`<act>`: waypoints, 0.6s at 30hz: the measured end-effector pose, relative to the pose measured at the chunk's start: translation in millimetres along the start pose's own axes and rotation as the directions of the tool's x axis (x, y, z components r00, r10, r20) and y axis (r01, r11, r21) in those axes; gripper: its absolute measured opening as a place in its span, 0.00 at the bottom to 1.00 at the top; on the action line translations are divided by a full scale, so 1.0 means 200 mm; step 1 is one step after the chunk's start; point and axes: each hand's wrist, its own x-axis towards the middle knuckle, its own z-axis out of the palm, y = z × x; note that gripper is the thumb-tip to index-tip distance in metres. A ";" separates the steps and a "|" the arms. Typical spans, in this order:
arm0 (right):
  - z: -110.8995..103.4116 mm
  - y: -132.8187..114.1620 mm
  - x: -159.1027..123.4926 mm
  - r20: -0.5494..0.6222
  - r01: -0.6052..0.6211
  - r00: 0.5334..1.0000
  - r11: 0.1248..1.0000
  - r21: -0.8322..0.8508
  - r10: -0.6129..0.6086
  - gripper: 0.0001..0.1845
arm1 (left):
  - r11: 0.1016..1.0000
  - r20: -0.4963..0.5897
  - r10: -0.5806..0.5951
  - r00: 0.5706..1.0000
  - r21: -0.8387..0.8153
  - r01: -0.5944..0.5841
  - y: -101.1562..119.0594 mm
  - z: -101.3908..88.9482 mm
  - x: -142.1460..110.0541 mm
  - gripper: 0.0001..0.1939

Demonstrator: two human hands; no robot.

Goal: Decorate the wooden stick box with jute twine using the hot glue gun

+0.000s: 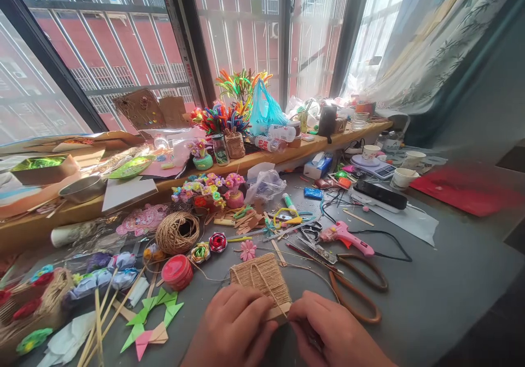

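A small box (262,275) wrapped in rows of jute twine stands on the grey table in front of me, with a bare brown strip showing along its near edge. My left hand (235,323) is closed around the box's near left side, its fingers over the twine. At the near right corner my right hand (324,323) pinches a strand of jute twine (275,295) that runs slantwise across the wrapping. A ball of jute twine (177,232) lies farther back on the left. The palms and most thumb surfaces are hidden.
Large brown-handled scissors (359,285) and a pink glue gun (346,237) lie to the right. Left are a red round container (177,272), a folded paper ring (151,318) and wooden sticks (100,323). A wooden ledge (254,162) crowded with crafts runs below the window.
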 end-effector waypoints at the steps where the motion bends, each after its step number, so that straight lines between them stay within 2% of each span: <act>1: 0.00 0.00 0.00 -0.002 0.004 1.000 1.000 -0.003 -0.004 0.13 | 1.000 0.004 -0.004 1.000 0.014 0.004 0.00 0.00 0.00 0.07; 10: 0.00 0.02 -0.01 0.031 -0.014 0.999 1.000 -0.012 0.014 0.11 | 0.999 0.029 0.022 0.999 0.041 -0.023 -0.01 0.01 0.00 0.10; 13: -0.02 0.03 -0.01 0.082 -0.112 0.991 0.993 0.028 0.109 0.09 | 0.999 0.040 0.024 0.999 0.036 -0.026 -0.01 0.01 0.00 0.09; 16: -0.05 0.04 -0.03 0.169 -0.249 0.958 0.964 0.096 0.231 0.08 | 0.999 0.037 0.037 0.999 0.030 -0.038 0.00 0.01 -0.01 0.09; 18: -0.06 0.04 -0.03 0.221 -0.301 0.938 0.945 0.130 0.269 0.08 | 0.998 0.034 0.050 0.998 0.032 -0.051 -0.01 0.01 -0.01 0.09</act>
